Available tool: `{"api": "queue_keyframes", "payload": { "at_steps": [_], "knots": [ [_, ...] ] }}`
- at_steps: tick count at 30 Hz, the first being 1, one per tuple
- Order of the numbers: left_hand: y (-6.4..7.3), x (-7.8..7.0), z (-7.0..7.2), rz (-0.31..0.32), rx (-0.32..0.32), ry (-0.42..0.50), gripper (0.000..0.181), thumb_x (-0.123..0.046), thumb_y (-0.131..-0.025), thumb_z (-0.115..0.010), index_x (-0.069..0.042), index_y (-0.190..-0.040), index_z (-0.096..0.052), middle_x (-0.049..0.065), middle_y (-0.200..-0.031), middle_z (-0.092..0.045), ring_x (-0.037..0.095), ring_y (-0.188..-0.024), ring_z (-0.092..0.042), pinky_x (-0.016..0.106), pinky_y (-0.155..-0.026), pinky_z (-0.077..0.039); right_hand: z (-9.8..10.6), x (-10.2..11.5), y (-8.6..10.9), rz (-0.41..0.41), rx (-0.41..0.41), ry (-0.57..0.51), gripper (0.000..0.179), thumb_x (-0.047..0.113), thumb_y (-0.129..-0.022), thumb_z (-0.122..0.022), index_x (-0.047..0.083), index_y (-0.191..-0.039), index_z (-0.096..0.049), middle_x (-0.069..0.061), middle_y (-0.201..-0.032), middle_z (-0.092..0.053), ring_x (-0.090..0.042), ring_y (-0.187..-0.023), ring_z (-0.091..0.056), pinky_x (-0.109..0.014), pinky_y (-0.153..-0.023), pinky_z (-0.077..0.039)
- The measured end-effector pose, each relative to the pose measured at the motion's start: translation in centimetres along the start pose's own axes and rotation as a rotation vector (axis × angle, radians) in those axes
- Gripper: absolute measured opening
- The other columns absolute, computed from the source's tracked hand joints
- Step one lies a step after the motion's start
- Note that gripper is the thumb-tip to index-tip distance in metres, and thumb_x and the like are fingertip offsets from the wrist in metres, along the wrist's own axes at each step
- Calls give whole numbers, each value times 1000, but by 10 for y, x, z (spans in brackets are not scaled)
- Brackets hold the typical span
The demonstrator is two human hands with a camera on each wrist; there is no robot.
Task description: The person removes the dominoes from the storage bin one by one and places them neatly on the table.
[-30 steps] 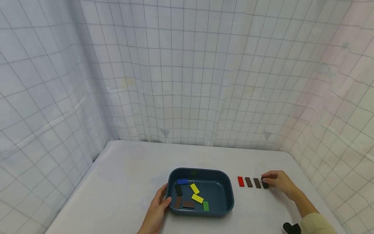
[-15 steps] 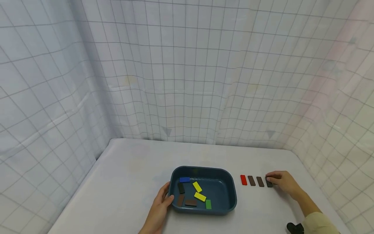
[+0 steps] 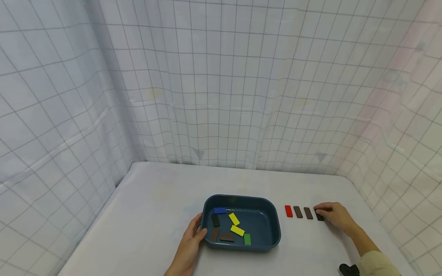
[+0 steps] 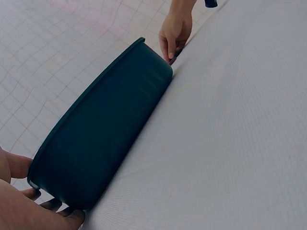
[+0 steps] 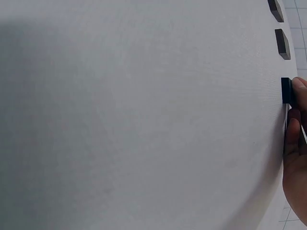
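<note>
A dark blue plastic bin (image 3: 260, 226) stands on the white table. My left hand (image 3: 188, 243) grips its left end, thumb at the rim and fingers against the outer wall, as the left wrist view also shows of the bin (image 4: 100, 129). To the right, my right hand (image 3: 335, 216) pinches a black block (image 3: 320, 217) at the end of a short row. The row also has a red block (image 3: 288, 211) and two dark brown blocks (image 3: 298, 212), all lying flat. Part of the black block is hidden by the fingers; its near end (image 5: 286, 90) shows in the right wrist view.
Inside the bin lie a blue block (image 3: 219, 210), a black one, two yellow ones (image 3: 237, 230), two brown ones (image 3: 226, 237) and a green one (image 3: 247, 239). A black object (image 3: 348, 270) sits beside the right sleeve. Gridded white curtains (image 3: 228, 96) enclose the table.
The black block has been set straighter at the row's right end under my right fingers. My left hand stays on the bin. The whole view has shifted slightly.
</note>
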State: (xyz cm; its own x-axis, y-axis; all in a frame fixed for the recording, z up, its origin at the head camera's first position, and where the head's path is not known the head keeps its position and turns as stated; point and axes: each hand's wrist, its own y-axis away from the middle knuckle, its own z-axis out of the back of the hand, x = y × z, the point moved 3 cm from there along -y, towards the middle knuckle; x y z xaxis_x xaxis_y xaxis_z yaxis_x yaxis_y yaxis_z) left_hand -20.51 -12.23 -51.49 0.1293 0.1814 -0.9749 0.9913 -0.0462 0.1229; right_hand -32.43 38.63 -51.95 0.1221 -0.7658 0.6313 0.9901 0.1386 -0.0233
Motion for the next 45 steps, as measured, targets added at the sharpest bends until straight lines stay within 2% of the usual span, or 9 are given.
{"api": "queue_keyframes", "payload": {
  "at_steps": [4, 8, 15, 24, 34, 40, 45],
  "knots": [
    [0, 0, 1, -1, -5, -4, 60, -4, -108, -47, 0, -162, -21, 26, -168, -13, 43, -154, -7, 60, -121, -14, 0, 1, -2, -3, -4, -13, 24, 17, -100, -70, 2, -118, -76, -21, -124, -69, -45, -119, -60, -50, -91, -53],
    [-1, 0, 2, -2, -4, -2, 60, -4, -108, -47, 0, -162, -21, 27, -168, -12, 44, -154, -7, 60, -121, -13, -1, 5, -3, 6, -45, -23, 27, 16, -102, -68, -2, -122, -73, -22, -123, -69, -41, -112, -64, -40, -82, -55],
    [1, 1, 1, -6, 3, 7, 60, -4, -108, -48, 1, -162, -21, 27, -168, -12, 44, -154, -7, 60, -121, -13, 1, 22, -6, 15, -84, -42, 31, 18, -103, -67, -2, -126, -70, -24, -127, -67, -42, -113, -63, -43, -82, -55],
    [0, 1, 0, 2, 3, 7, 60, -5, -108, -47, 1, -162, -21, 27, -168, -13, 44, -154, -8, 61, -121, -13, -3, 44, -11, 66, -65, -65, 32, 16, -101, -69, -3, -127, -69, -19, -123, -70, -41, -113, -62, -44, -84, -55],
    [1, 3, 3, 5, 5, 9, 59, -5, -109, -46, 0, -162, -22, 26, -168, -13, 43, -154, -8, 61, -121, -13, -21, 67, -23, 127, -19, -101, 33, 20, -101, -70, 0, -127, -70, -11, -118, -72, -30, -106, -64, -36, -82, -55],
    [1, 1, 3, 17, -6, 3, 60, -6, -109, -47, -1, -163, -22, 25, -168, -14, 43, -154, -8, 62, -121, -12, -33, 90, -27, 195, 10, -124, 33, 20, -101, -70, 0, -127, -70, -10, -115, -73, -27, -101, -66, -31, -80, -57],
    [2, 1, 1, 11, -3, 13, 60, -5, -108, -46, -1, -162, -22, 25, -168, -14, 42, -155, -8, 61, -121, -12, -41, 112, -31, 258, 37, -156, 33, 20, -101, -71, 0, -126, -70, -14, -116, -72, -23, -99, -68, -29, -82, -57]
  ]
}}
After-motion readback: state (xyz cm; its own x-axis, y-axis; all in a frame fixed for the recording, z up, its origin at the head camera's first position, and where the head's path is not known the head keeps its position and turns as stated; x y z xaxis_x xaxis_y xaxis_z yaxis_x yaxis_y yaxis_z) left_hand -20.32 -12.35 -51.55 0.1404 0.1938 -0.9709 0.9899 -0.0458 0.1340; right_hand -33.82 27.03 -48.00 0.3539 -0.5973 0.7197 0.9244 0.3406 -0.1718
